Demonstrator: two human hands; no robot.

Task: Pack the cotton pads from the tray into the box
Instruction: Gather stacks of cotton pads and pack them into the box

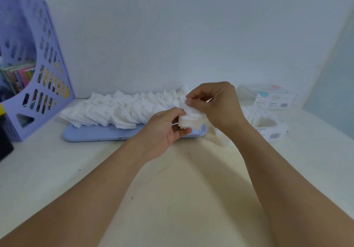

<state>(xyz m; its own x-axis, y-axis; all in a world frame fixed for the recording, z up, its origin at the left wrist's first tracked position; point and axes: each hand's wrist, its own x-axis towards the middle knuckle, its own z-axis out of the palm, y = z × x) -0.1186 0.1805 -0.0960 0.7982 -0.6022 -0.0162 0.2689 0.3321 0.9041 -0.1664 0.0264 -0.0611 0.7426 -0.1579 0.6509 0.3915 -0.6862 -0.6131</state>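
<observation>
Two bare forearms are reaching up from the near edge of the white table [57,170], meeting just in front of the tray [103,134], which serves as the landmark here. The left hand [162,131] is hovering over the tray's right end, its fingers curling around a small stack of cotton pads [188,122] and gripping it from the side and below. The right hand [214,105] is sitting just above that stack, thumb and forefinger pinching the top pad [184,105] at its edge.

The pale blue tray is lying flat against the wall, and a long overlapping row of loose cotton pads [115,110] is covering most of it. To the right of the tray, an open box [268,126] is resting on the table, partly hidden by the right wrist, with pads showing inside it. Behind that, further from the tray, a second box [272,98] is standing near the wall. Well to the left of the tray, a lilac file holder [46,70] is holding books.
</observation>
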